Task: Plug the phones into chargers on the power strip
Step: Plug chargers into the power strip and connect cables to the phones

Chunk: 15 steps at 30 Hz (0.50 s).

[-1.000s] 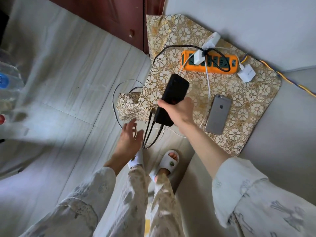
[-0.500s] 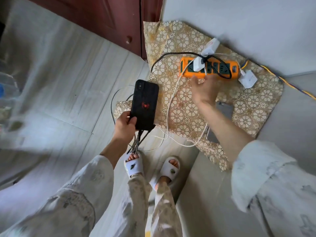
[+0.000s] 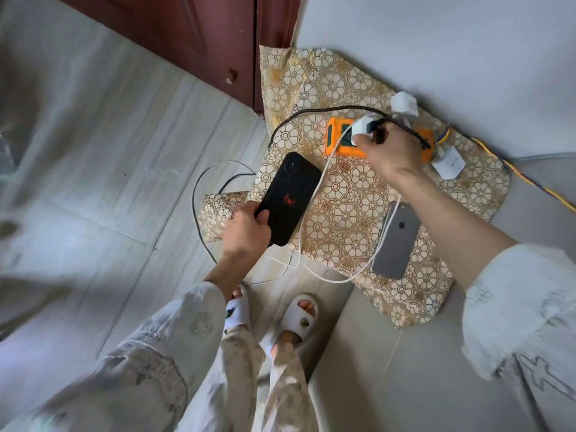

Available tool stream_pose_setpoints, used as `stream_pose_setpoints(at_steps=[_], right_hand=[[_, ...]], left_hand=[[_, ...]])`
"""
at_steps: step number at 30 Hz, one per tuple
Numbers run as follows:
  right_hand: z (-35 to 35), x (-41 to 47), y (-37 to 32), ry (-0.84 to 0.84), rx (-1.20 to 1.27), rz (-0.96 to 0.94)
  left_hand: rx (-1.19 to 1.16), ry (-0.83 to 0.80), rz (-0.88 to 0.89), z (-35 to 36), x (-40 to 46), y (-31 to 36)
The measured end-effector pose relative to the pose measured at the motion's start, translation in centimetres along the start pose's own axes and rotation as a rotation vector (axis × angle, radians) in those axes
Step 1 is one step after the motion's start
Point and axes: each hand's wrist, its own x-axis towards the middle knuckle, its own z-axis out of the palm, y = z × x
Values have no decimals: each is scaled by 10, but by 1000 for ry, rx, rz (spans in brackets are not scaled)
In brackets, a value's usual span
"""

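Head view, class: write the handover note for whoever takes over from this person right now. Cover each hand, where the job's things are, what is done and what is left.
Left hand holds the black phone over the patterned cloth's edge.
Right hand grips a white charger at the orange power strip.
Grey phone lies face down on the cloth, a white cable beside it.
Done: unclear whether either phone is plugged in.
Left: seat the charger, connect both phones.

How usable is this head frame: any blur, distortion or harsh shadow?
Head view: centre is sharp, with the black phone, orange power strip and both hands readable; left floor edge and lower sleeves smear; wide-angle bending at the borders; soft daylight, no glare.
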Motion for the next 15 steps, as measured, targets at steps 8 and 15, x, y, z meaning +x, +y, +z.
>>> stream_pose_setpoints(at_steps=[8,15], right_hand=[[14,-35,4,-183,-12,-60],[30,-26,-26,-279,804,371]], left_hand=[[-116,203,-43,3,8,3],[22,210,65,7,4,-2]])
